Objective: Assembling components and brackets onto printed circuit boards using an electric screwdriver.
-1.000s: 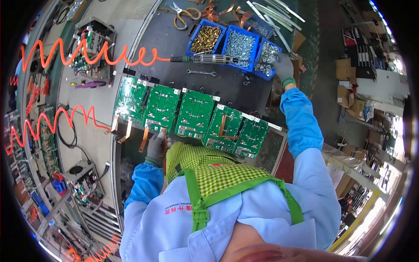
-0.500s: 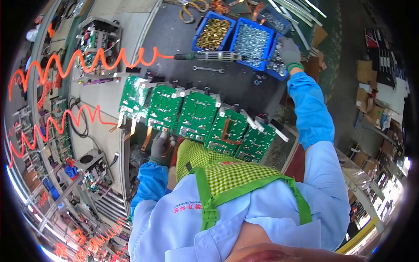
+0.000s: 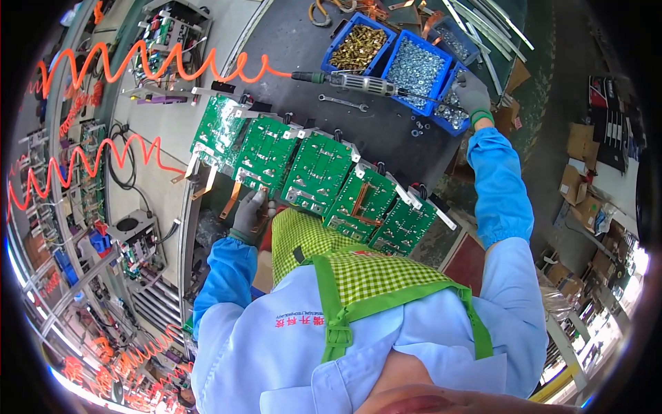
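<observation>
The green circuit boards [image 3: 265,148] lie in a slanting row along the near edge of the surface [image 3: 293,45]. Judged by appearance, each is rigid, fairly light and brittle under bending; take hold by the edges, clear of the solder joints. The copper strip [image 3: 261,223] at the second board from the left is flat, smooth metal, probably stiff and slippery; grip it across its faces. The left hand [image 3: 249,212], gloved in grey, has thumb and fingers closed on this strip at the near edge.

The right hand [image 3: 473,98] is lowered into the rightmost blue bin [image 3: 453,130], at the right edge of the surface. Its fingertips are hidden, so opening and contents cannot be told. The silver hardware [image 3: 452,113] there is small, loose and hard; pinch pieces singly. Beside it, a slim, ribbed driver [image 3: 363,83] reaches across the bins.
</observation>
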Demonstrator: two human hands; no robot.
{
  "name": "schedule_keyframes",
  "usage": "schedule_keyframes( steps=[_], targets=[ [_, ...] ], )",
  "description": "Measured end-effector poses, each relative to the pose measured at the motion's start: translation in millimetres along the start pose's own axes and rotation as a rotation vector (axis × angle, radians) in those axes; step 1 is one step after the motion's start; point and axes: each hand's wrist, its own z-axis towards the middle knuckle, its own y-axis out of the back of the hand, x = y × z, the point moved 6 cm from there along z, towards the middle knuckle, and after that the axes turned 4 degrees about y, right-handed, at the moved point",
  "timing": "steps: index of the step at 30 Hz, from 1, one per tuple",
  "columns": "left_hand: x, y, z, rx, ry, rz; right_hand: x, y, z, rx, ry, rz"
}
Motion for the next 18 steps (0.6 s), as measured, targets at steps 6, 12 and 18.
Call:
schedule_keyframes(
  steps=[6,12,18],
  targets=[
    [-3,-2,-3,-0.002,0.019,-0.007,-5,-10,3,0.018,-0.054,-0.026],
    [-2,6,1,0.015,0.004,0.035,-8,9,-6,0.013,-0.027,0.016],
    [-6,-10,-7,0.005,-0.006,-0.006,1,13,-13,0.002,0.016,-0.064]
  ],
)
